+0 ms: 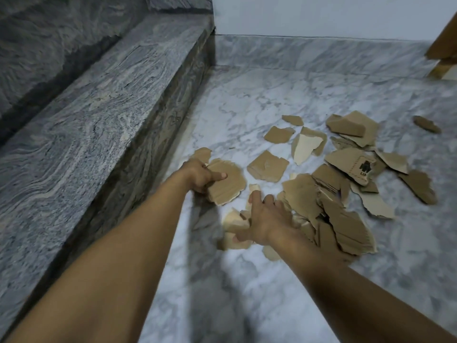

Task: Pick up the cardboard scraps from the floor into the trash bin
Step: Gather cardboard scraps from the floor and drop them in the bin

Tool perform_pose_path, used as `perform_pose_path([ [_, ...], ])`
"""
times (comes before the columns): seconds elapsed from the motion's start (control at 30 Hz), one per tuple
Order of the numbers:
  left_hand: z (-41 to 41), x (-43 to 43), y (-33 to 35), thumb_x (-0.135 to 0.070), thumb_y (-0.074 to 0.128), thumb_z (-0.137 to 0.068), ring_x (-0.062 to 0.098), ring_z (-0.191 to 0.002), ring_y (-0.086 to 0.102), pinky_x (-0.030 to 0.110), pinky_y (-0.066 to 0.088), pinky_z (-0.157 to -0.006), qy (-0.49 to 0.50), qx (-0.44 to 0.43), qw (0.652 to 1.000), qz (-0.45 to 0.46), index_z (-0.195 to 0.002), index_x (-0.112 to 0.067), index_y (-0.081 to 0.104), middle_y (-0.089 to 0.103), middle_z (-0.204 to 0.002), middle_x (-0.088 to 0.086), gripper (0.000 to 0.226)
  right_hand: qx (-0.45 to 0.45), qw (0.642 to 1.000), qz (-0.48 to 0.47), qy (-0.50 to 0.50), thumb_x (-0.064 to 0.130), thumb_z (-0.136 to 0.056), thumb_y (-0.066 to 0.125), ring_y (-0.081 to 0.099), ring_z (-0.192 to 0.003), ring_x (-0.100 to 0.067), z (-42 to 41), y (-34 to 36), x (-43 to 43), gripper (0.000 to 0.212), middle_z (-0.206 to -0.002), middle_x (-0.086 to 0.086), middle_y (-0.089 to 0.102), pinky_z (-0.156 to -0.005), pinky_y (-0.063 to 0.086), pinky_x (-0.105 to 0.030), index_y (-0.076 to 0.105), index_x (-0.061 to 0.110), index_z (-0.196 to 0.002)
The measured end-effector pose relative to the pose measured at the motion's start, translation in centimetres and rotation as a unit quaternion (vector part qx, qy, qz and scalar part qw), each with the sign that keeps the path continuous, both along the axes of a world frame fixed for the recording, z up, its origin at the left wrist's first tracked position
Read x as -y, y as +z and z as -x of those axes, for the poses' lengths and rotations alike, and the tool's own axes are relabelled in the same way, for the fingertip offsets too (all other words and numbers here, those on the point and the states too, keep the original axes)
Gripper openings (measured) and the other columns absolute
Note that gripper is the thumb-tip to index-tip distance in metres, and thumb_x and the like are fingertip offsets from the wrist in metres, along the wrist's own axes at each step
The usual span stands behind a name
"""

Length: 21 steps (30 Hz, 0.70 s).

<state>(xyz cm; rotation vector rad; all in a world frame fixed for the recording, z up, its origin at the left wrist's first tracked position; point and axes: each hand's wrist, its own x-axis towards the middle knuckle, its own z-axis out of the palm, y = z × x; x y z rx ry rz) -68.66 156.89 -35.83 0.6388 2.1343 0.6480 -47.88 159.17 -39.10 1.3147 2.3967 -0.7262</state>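
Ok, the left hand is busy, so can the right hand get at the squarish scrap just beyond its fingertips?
Probably yes: the right hand is open, and the squarish scrap lies flat on bare floor, nothing covering it.

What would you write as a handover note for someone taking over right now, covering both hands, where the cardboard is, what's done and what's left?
Left hand: grips a large cardboard scrap beside the stone step.
Right hand: open, fingers spread over small pale scraps, holding nothing that I can see.
Other scraps: a loose pile on the marble floor right of the hands, plus one stray piece at far right.
Trash bin: not in view.
Done: one scrap in hand.
Left: gather everything else and carry it to the bin.
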Motion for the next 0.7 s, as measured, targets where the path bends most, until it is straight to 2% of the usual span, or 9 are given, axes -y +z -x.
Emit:
perform_pose_path([
  [0.07,-1.0,-1.4,-1.5,-0.057,0.083,-0.066,0.036,-0.128,0.043,0.041,0.043,-0.104,-0.042,-0.119,0.986,0.109,-0.133,-0.010,0.053,0.042,-0.139,0.016,0.087,-0.019,0.999,0.013,-0.024,0.049,-0.063,0.088,0.036,-0.126,-0.037,0.1,-0.4,0.0,0.099,-0.130,-0.012,0.036,-0.089,0.039,-0.041,0.023,0.021,-0.133],
  [0.13,-2.0,-1.9,-1.9,-0.057,0.080,-0.068,0.036,-0.134,0.034,0.041,0.038,-0.105,-0.038,-0.182,0.971,0.150,-0.139,-0.014,0.045,0.032,-0.145,0.017,0.090,-0.022,0.998,0.039,-0.041,0.044,-0.063,0.091,0.035,-0.128,-0.038,0.4,-0.6,-0.3,0.101,-0.132,-0.014,0.037,-0.091,0.040,-0.040,0.024,0.018,-0.135],
  [0.23,-2.0,-2.1,-2.5,-0.043,0.083,-0.071,0.035,-0.127,0.044,0.038,0.043,-0.093,-0.013,-0.139,0.986,0.091,-0.138,-0.015,0.039,0.043,-0.141,0.016,0.085,-0.004,0.997,0.069,-0.043,0.046,-0.057,0.094,0.043,-0.126,-0.035,0.8,-0.5,-1.1,0.102,-0.131,-0.015,0.046,-0.093,0.043,-0.037,0.039,0.010,-0.134],
  [0.33,-2.1,-1.3,-2.4,-0.034,0.087,-0.069,0.036,-0.120,0.051,0.036,0.047,-0.078,0.029,-0.077,0.995,0.059,-0.136,-0.009,0.032,0.049,-0.134,0.016,0.091,-0.009,0.995,0.101,-0.004,0.038,-0.062,0.093,0.056,-0.116,-0.028,1.2,-0.5,-1.0,0.079,-0.126,-0.011,0.057,-0.077,0.045,-0.030,0.053,0.011,-0.124],
  [0.43,-2.6,0.4,-1.9,-0.033,0.089,-0.066,0.033,-0.105,0.061,0.030,0.054,-0.053,0.058,-0.017,0.997,0.040,-0.120,-0.003,0.057,0.062,-0.119,0.014,0.069,-0.030,0.988,0.149,0.016,0.031,-0.067,0.090,0.064,-0.102,-0.025,0.8,0.2,-0.6,0.068,-0.119,-0.007,0.062,-0.070,0.051,-0.031,0.055,0.013,-0.122],
  [0.5,-3.0,2.0,-0.5,-0.035,0.088,-0.066,0.032,-0.095,0.065,0.036,0.060,-0.061,0.076,-0.011,0.996,0.046,-0.109,-0.003,0.066,0.067,-0.107,0.013,0.058,-0.055,0.981,0.186,0.015,0.028,-0.068,0.088,0.068,-0.085,-0.022,-0.3,1.7,-0.8,0.055,-0.108,-0.005,0.066,-0.062,0.056,-0.031,0.059,0.014,-0.113],
  [0.57,-3.1,3.5,0.9,-0.032,0.090,-0.065,0.033,-0.087,0.068,0.042,0.062,-0.064,0.104,0.018,0.993,0.045,-0.101,-0.001,0.068,0.069,-0.100,0.015,0.052,-0.090,0.969,0.230,-0.002,0.024,-0.067,0.090,0.070,-0.078,-0.019,-1.8,3.3,-1.3,0.044,-0.100,-0.002,0.069,-0.065,0.060,-0.033,0.067,0.017,-0.105],
  [0.63,-3.0,4.2,3.1,-0.024,0.090,-0.067,0.035,-0.085,0.070,0.042,0.062,-0.063,0.126,0.043,0.990,0.036,-0.099,0.003,0.068,0.070,-0.100,0.020,0.047,-0.106,0.964,0.246,0.008,0.024,-0.067,0.093,0.069,-0.089,-0.018,-3.3,5.3,-2.6,0.042,-0.101,0.004,0.068,-0.074,0.058,-0.032,0.071,0.019,-0.102],
  [0.7,-2.8,4.4,5.4,-0.016,0.086,-0.074,0.041,-0.092,0.069,0.049,0.061,-0.072,0.133,0.068,0.988,0.030,-0.103,0.006,0.065,0.067,-0.109,0.028,0.042,-0.108,0.964,0.243,0.019,0.026,-0.069,0.093,0.063,-0.107,-0.021,-4.8,7.6,-4.1,0.061,-0.115,0.003,0.062,-0.069,0.052,-0.026,0.067,0.015,-0.123],
])
